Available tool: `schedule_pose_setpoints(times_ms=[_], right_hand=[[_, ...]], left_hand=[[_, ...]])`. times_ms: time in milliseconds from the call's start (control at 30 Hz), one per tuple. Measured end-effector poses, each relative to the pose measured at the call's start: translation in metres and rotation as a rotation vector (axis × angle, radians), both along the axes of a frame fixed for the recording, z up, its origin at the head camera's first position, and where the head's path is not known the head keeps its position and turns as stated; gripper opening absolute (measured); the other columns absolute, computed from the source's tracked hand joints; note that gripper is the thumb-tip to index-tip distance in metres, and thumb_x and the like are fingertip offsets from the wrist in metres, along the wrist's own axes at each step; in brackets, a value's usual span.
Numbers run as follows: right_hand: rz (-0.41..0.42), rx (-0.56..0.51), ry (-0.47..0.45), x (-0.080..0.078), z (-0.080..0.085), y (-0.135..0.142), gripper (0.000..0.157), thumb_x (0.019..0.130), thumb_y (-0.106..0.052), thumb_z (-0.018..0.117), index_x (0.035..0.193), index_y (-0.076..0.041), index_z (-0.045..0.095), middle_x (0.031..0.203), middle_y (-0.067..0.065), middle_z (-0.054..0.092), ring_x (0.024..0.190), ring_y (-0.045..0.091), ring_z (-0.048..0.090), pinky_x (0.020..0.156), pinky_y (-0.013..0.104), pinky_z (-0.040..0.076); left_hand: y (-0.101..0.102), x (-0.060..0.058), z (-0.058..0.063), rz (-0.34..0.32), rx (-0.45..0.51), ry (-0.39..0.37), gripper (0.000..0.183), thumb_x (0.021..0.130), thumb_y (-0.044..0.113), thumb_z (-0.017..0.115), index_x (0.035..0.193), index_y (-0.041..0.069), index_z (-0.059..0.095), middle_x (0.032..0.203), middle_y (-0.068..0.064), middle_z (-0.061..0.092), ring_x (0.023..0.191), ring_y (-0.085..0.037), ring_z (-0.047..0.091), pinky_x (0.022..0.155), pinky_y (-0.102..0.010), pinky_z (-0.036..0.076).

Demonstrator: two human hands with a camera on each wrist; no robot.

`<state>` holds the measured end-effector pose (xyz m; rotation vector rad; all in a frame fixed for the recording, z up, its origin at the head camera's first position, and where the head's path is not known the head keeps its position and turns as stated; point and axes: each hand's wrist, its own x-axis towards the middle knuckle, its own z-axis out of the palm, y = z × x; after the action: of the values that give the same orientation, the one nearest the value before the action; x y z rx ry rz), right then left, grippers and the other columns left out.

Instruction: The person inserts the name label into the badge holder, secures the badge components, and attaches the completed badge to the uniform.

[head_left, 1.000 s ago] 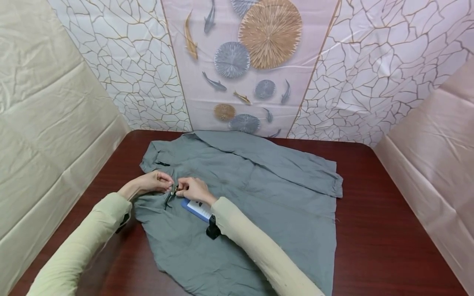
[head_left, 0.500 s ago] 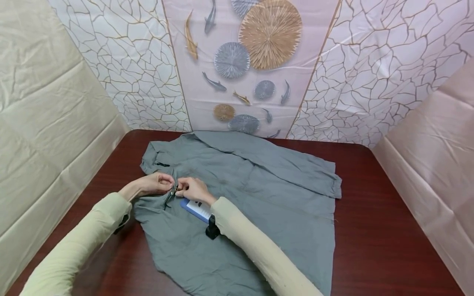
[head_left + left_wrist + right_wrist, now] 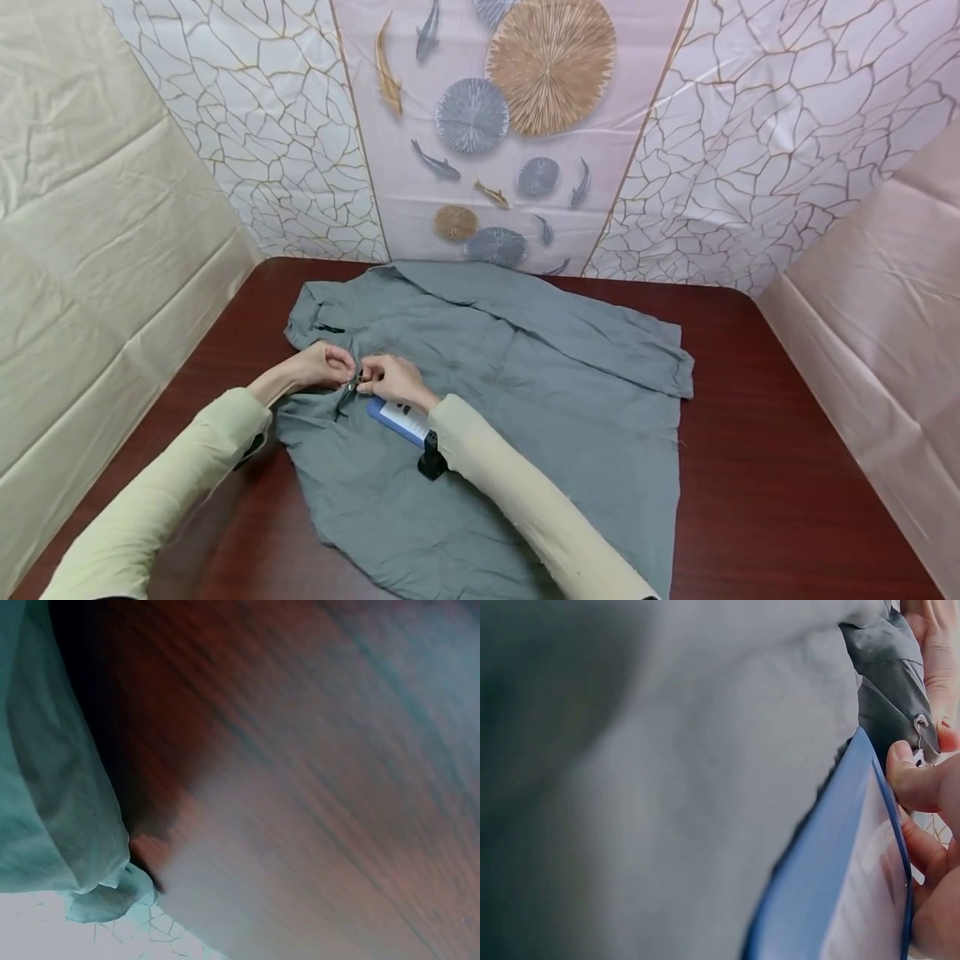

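A grey-green long-sleeved garment (image 3: 525, 417) lies spread over the table. At its left part, my left hand (image 3: 317, 367) pinches a fold of the cloth between thumb and fingers. Close beside it, my right hand (image 3: 399, 381) pinches a small metal clip (image 3: 921, 722) at that fold. A blue badge holder (image 3: 401, 422) with a white card lies on the garment under the right wrist. In the right wrist view the badge holder's blue edge stands close to the right thumb. The clip's exact form is mostly hidden by fingers. The left wrist view shows no hand, only the garment's edge and tabletop.
The dark red-brown table (image 3: 757, 467) shows on both sides of the garment. A patterned cloth backdrop (image 3: 480, 183) hangs behind it, with beige cloth walls at left and right. Black wrist cameras are strapped on both sleeves.
The head view has tilted slightly. Both hands stay at the same fold with the clip between them, and only slight finger motion shows. The garment and badge holder lie as before.
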<state>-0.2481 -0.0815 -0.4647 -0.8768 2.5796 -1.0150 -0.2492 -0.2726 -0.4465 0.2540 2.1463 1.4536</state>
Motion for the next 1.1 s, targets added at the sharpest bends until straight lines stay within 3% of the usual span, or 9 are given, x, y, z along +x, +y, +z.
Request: schedule_pose_setpoints(times_ms=[233, 400, 1100], right_hand=[[-0.003, 0.005, 0.001, -0.0007, 0.0040, 0.0005, 0.023, 0.083, -0.028, 0.065, 0.070, -0.016, 0.051, 0.055, -0.008, 0.046, 0.050, 0.007, 0.037, 0.051, 0.017, 0.027], [-0.007, 0.008, 0.001, -0.0007, 0.0034, 0.0003, 0.022, 0.083, -0.028, 0.065, 0.070, -0.016, 0.051, 0.055, -0.008, 0.046, 0.050, 0.007, 0.037, 0.051, 0.016, 0.027], [-0.003, -0.018, -0.007, 0.0009, 0.0013, 0.0024, 0.021, 0.084, -0.027, 0.064, 0.071, -0.015, 0.052, 0.056, -0.007, 0.049, 0.050, 0.007, 0.039, 0.053, 0.016, 0.029]], left_hand=[[0.0034, 0.0005, 0.0003, 0.011, 0.002, 0.065, 0.013, 0.082, 0.002, 0.062, 0.074, 0.013, 0.063, 0.059, 0.008, 0.063, 0.052, -0.004, 0.053, 0.053, -0.021, 0.045], [0.0033, 0.0011, -0.0012, 0.017, 0.004, 0.088, 0.004, 0.081, 0.005, 0.065, 0.078, 0.004, 0.064, 0.058, 0.008, 0.063, 0.052, -0.005, 0.055, 0.053, -0.022, 0.046], [0.0104, 0.0065, 0.0040, 0.046, -0.058, 0.141, 0.025, 0.076, 0.007, 0.069, 0.086, -0.014, 0.059, 0.058, 0.006, 0.063, 0.055, -0.008, 0.059, 0.058, -0.025, 0.050]])
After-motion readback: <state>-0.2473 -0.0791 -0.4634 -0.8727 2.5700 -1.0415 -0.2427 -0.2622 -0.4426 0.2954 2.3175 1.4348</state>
